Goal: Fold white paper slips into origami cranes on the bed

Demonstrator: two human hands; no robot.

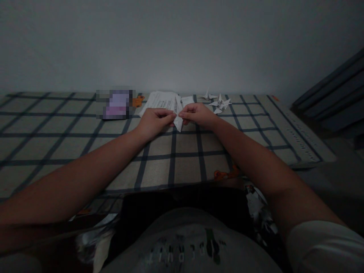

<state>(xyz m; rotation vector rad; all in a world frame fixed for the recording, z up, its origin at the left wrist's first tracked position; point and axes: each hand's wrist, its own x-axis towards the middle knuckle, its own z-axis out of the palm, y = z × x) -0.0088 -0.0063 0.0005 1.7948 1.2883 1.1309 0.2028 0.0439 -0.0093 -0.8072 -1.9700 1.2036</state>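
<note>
Checked cloth point(184, 163) spreads below fingertips point(182, 114) pinching pointed, folded paper point(178, 124).

I can see the person's left forearm point(82, 172) and right forearm point(250, 149), both bare, reaching forward and slanting inward. The left hand point(153, 122) and right hand point(200, 114) nearly meet, backs showing, each pinching between thumb and fingers.

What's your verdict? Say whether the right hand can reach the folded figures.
Probably yes: the folded figures lie just beyond the right hand, unobstructed, though its grip on the pointed paper must likely loosen.
</note>
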